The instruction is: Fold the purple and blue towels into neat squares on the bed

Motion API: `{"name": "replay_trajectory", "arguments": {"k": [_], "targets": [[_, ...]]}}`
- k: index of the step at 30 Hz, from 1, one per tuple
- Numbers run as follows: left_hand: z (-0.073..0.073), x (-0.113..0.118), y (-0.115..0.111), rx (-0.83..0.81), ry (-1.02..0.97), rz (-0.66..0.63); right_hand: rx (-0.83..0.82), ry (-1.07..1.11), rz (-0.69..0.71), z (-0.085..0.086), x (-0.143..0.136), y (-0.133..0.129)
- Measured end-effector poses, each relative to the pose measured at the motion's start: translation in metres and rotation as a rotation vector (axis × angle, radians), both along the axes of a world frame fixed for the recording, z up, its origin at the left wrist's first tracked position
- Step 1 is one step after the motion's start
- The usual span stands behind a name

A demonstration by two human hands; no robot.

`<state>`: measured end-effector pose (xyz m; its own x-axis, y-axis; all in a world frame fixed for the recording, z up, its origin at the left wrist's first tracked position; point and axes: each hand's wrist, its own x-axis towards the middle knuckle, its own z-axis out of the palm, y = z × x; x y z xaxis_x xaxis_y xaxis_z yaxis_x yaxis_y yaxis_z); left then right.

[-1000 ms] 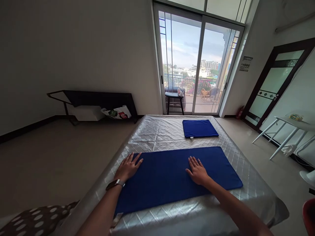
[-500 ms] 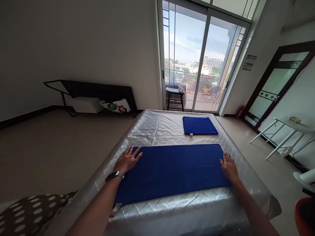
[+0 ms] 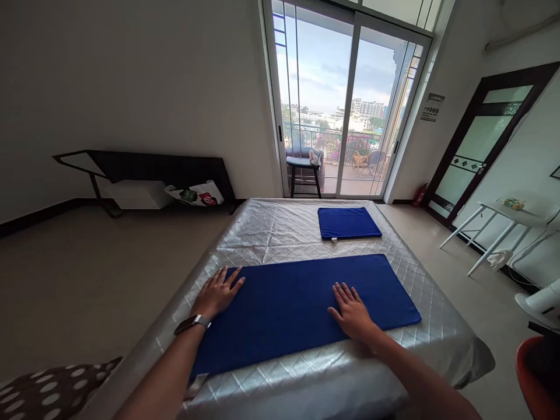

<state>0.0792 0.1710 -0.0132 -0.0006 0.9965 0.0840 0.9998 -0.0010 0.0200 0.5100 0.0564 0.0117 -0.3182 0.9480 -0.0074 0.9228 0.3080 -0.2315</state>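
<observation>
A long blue cloth [image 3: 284, 309] lies flat across the silver quilted cover [image 3: 245, 233] of the table. My left hand [image 3: 217, 293] rests on its left edge, fingers spread, with a watch [image 3: 192, 324] at the wrist. Over the right half of the cloth, my right hand [image 3: 352, 309] lies palm down with its fingers stretched out. Neither hand grips anything. Farther back is a smaller blue folded cloth [image 3: 349, 223] with a small white tag at its near edge.
A black bench [image 3: 166, 169] with a white box [image 3: 137, 194] and a bag stands at the left wall. Brown polka-dot fabric [image 3: 52, 388] is at the lower left. A white side table [image 3: 516, 213] and a red chair [image 3: 536, 379] are on the right.
My right hand has moved left from the cloth's right edge onto its surface. My left hand stays at the left edge. The view has shifted slightly.
</observation>
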Motion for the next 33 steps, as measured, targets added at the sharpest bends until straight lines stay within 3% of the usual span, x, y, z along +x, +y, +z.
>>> {"name": "replay_trajectory", "arguments": {"k": [5,9,14,20,33], "targets": [[0.002,0.002,-0.003,0.002,-0.039,0.011,-0.031,-0.143,-0.321,0.005,0.114,0.006],[0.008,0.006,-0.006,-0.013,-0.065,0.029,0.0,-0.156,-0.525,0.008,0.166,0.019],[0.015,0.008,-0.008,-0.024,-0.057,0.027,0.124,0.018,-0.622,0.016,0.174,0.068],[0.016,0.005,-0.007,-0.015,-0.016,-0.004,0.088,0.172,-0.616,0.024,0.176,0.141],[0.01,-0.001,-0.009,0.003,-0.081,0.024,-0.02,0.345,-0.571,0.013,0.203,0.164]]}}
